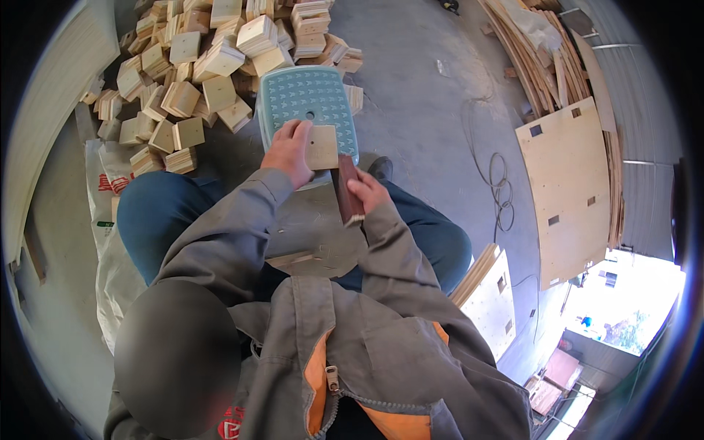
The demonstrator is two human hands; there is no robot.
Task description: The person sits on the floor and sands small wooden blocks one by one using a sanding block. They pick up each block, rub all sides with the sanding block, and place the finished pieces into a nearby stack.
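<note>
Stool (308,95) = landmark. Wood square (322,147) on its near edge, left hand (290,150) on that. Block pile (198,66) behind-left of stool; plywood sheet (568,191) far right.

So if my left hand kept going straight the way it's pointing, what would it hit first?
Probably the stool: the left hand points up-frame across its perforated teal top, fingers on the wooden square. Beyond lies the block pile; depth is unclear.

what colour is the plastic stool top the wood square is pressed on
Pale teal-blue, with a raised pattern and a centre hole; the stool top shows best in the head view.
</note>
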